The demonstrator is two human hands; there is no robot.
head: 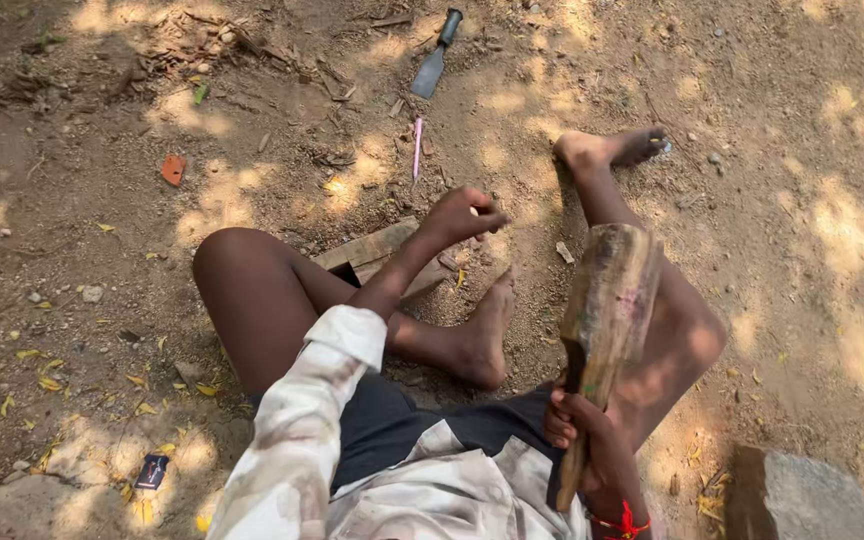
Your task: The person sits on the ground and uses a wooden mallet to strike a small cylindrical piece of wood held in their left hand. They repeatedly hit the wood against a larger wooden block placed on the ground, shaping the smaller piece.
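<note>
I sit on bare dirt with my legs folded. My right hand [580,432], with a red thread at its wrist, grips the handle of a heavy wooden mallet [609,295], whose head is raised over my right knee. My left hand [460,215] reaches forward with its fingers pinched together, and a small pale tip shows between them; what it is I cannot make out. Just under that hand, flat wooden pieces [367,245] lie on the ground beside my left leg, near my foot [482,340].
A black-handled chisel [434,58] lies at the top, with a pink pen [417,148] below it. There is an orange shard [173,168] at the left, a grey stone block [797,495] at the bottom right, and a small dark card [152,470] at the bottom left. Dry leaves lie scattered.
</note>
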